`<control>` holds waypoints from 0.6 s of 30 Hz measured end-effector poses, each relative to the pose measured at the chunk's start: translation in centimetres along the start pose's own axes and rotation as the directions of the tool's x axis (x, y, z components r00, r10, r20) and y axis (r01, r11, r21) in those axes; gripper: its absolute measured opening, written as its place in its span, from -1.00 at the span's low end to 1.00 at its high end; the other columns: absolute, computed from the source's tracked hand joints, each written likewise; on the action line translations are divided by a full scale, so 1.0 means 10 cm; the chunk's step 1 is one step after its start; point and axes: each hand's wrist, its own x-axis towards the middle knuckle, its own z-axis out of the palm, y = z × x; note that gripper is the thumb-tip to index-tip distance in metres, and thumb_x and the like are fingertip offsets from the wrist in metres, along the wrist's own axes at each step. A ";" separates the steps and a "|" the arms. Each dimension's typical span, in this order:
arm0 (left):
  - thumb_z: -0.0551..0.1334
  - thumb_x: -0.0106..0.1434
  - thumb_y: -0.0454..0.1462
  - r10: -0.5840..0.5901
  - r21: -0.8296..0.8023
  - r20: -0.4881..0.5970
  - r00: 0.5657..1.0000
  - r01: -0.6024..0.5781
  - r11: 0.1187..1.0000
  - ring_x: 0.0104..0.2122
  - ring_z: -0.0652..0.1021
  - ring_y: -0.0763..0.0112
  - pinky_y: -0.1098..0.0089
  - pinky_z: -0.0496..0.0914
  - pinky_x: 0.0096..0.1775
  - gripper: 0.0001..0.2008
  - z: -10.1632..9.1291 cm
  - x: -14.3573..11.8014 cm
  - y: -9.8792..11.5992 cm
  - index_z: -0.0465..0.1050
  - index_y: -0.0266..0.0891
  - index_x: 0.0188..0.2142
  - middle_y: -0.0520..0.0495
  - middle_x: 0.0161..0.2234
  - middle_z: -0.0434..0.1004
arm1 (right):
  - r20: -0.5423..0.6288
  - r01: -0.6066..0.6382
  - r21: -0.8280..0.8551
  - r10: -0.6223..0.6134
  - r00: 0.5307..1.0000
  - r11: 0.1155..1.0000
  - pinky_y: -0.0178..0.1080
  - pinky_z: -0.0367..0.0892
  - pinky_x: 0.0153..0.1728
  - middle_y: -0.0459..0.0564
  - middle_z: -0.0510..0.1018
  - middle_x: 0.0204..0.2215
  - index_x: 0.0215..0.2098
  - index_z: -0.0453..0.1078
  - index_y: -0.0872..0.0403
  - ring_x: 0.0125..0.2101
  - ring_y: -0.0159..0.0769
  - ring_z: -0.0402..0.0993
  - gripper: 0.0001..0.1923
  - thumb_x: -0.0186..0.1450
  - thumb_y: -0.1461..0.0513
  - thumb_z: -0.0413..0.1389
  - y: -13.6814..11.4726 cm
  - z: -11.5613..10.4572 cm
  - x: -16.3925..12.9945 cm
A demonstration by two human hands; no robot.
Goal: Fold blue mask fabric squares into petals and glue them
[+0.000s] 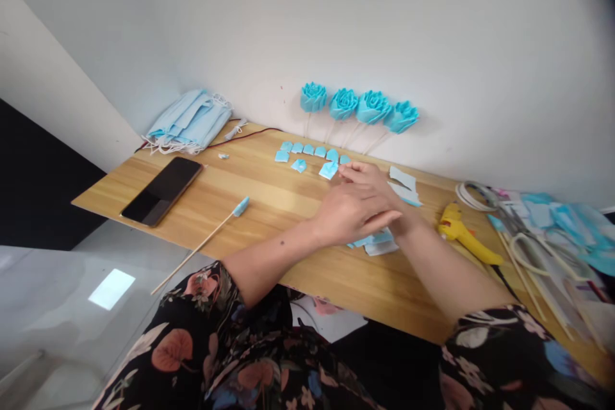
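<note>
while the plain white wall fills the whole upper half of the frame, the wooden surface (pixel 269 205) runs on a slant from mid-left to lower right, with a glass top at lower left and a dark gap at the far left. on the surface, from large to small: a stack of blue face masks (pixel 189 120) at upper left, a black phone (pixel 163 189) just below them, a clutter of cut strips, wires and scissors at the far right, a yellow glue gun (pixel 464 234) right of centre, and four finished blue roses (pixel 358 106) leaning on the wall at centre top. a thin stick with a blue tip (pixel 206 238) lies left of the arms.

the step in hand looks like laying out folded petals. the right hand (pixel 372 180) reaches toward the centre, its fingers (pixel 346 170) pinched lightly on one small blue folded piece (pixel 329 170) just below the row of folded pieces (pixel 310 150). the left hand (pixel 353 210) lies across the right wrist, fingers curled loosely over a small pile of cut blue and white pieces (pixel 379 242); whether it grips any i cannot tell.

the next move likely calls for setting the piece down square with the row without nudging its neighbours.
</note>
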 end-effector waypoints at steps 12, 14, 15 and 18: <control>0.14 0.37 -0.20 0.095 -0.045 -0.032 0.995 -0.096 0.994 -0.38 0.49 0.33 0.32 0.32 -0.23 -0.69 -0.02 0.00 0.05 0.41 -0.19 -0.52 -0.11 -0.49 0.49 | -0.136 -0.155 -0.067 0.145 0.980 0.986 -0.40 0.23 -0.68 -0.03 0.55 -0.47 -0.48 0.40 0.12 -0.63 -0.47 0.42 -0.82 0.29 0.31 0.11 0.13 0.39 0.60; 0.10 0.40 -0.17 0.135 0.043 -0.010 0.991 -0.135 0.990 -0.38 0.51 0.35 0.34 0.33 -0.24 -0.66 0.00 0.00 0.04 0.44 -0.20 -0.48 -0.11 -0.47 0.51 | -0.135 -0.149 -0.099 0.135 0.982 0.984 -0.38 0.24 -0.67 -0.02 0.58 -0.44 -0.45 0.44 0.13 -0.62 -0.45 0.43 -0.83 0.30 0.29 0.10 0.14 0.37 0.62; 0.07 0.41 -0.15 0.149 0.085 0.004 0.989 -0.149 0.985 -0.37 0.51 0.36 0.35 0.33 -0.24 -0.64 0.01 -0.01 0.03 0.46 -0.21 -0.46 -0.11 -0.46 0.53 | -0.136 -0.134 -0.144 0.114 0.984 0.980 -0.38 0.25 -0.65 -0.01 0.59 -0.44 -0.41 0.47 0.13 -0.61 -0.44 0.44 -0.84 0.31 0.28 0.09 0.14 0.36 0.63; 0.01 0.45 -0.12 0.172 0.181 0.031 0.985 -0.175 0.968 -0.35 0.54 0.39 0.37 0.35 -0.25 -0.58 0.02 -0.01 0.01 0.50 -0.24 -0.41 -0.10 -0.43 0.57 | -0.148 -0.001 -0.416 -0.067 0.987 0.910 -0.30 0.37 -0.47 0.00 0.63 -0.39 -0.21 0.54 0.11 -0.49 -0.34 0.52 -0.81 0.31 0.27 0.08 0.14 0.32 0.61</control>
